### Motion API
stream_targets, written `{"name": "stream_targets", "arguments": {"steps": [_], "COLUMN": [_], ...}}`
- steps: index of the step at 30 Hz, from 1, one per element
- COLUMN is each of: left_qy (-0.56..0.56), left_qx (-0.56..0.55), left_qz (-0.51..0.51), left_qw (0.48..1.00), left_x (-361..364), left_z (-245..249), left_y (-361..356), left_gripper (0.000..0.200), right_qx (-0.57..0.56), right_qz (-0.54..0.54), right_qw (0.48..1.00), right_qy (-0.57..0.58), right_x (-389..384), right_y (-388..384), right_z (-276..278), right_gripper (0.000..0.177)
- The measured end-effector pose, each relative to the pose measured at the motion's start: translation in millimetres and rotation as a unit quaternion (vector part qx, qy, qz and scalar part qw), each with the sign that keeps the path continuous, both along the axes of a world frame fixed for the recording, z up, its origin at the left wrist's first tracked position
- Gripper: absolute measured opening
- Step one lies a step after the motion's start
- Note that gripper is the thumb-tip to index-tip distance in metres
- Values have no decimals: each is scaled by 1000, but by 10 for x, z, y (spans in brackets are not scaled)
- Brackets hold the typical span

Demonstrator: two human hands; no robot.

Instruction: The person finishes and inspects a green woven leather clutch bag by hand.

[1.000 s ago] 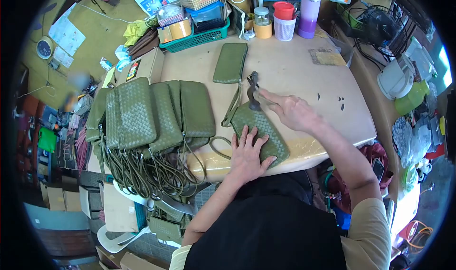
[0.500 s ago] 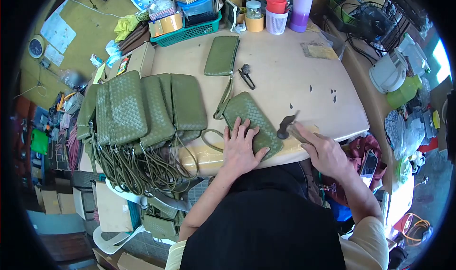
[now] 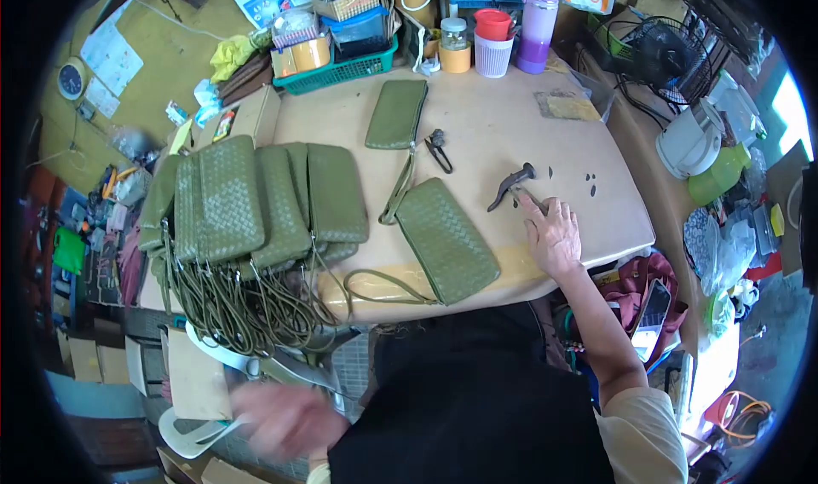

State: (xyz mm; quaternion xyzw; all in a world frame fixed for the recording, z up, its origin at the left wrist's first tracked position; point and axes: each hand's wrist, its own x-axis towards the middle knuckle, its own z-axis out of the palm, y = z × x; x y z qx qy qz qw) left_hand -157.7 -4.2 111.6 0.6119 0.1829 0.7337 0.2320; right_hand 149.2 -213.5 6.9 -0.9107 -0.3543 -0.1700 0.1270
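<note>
A green woven wristlet pouch (image 3: 447,241) lies flat near the table's front edge, its strap looping off to the left. My right hand (image 3: 555,235) rests on the table right of it, closed around the handle of a hammer (image 3: 513,184). The hammer lies on its side, and the hand hides most of its handle. Low at the left, below the table edge, my left hand (image 3: 290,420) is smeared by motion, over a white chair (image 3: 192,437). A second green pouch (image 3: 396,113) lies farther back, beside small black snips (image 3: 438,150).
Several green pouches with hanging straps form a stack (image 3: 217,198) on the table's left. A green basket (image 3: 336,68), a white cup (image 3: 490,56) and a purple bottle (image 3: 537,28) stand at the back. Dark flecks (image 3: 591,184) dot the table's right side.
My left hand has left the pouch and swung down left below the table. My right hand has moved up and away from the pouch with the hammer, whose head is now turned.
</note>
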Motion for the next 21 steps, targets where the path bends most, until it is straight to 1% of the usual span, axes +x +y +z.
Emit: {"name": "stream_targets", "arguments": {"steps": [1,2,3,4,5,6,7,8,9,10,12,17,18,19,20,21], "left_qy": [-103,-123,-130,-88,-28,-30,-33,-35,21,76,68,55,52,49,46,44], "left_qx": [197,299,306,298,322,338,354,356,398,435,426,389,380,370,365,360], "left_qz": [-47,-91,-122,-67,-166,-150,-139,-134,-192,-250,-250,-262,-263,-265,-268,-271], "left_qw": [974,942,935,948,932,929,924,924,897,861,867,881,885,889,891,891], "left_x": [-122,-275,-140,-68,-84,-50,-36,-232,-564,-739,-805,-1135,-1392,-1370,-2462,-2683], "left_z": [374,691,1017,1252,1340,1409,1473,1582,1708,1755,1701,1567,1494,1476,1227,1167], "left_y": [198,281,208,155,126,108,90,195,408,523,521,489,546,495,724,710], "left_gripper": [15,31,32,28,35,32,31,31,22,23,23,20,20,20,20,21], "right_qx": [-10,-3,7,1,-3,-5,-5,-5,-7,-11,-12,-4,2,-4,-5,-4], "right_qz": [7,1,0,22,12,-4,5,-3,-13,-13,-15,-8,-5,-4,-8,-12], "right_qw": [1000,1000,1000,1000,1000,1000,1000,1000,1000,1000,1000,1000,1000,1000,1000,1000], "right_qy": [2,14,24,22,13,1,-2,-2,-3,-5,22,13,5,6,12,19], "right_x": [-19,-8,16,29,34,33,17,12,14,8,6,7,24,15,12,8], "right_y": [-28,-26,14,30,14,19,39,42,29,13,24,22,20,2,14,31], "right_z": [-7,-8,-4,-18,-46,-58,-56,-48,-35,-28,-21,-58,-56,-44,-29,-23], "right_gripper": [51,52,53,53,53,53,53,53,53,53,54,57,58,58,58,59]}}
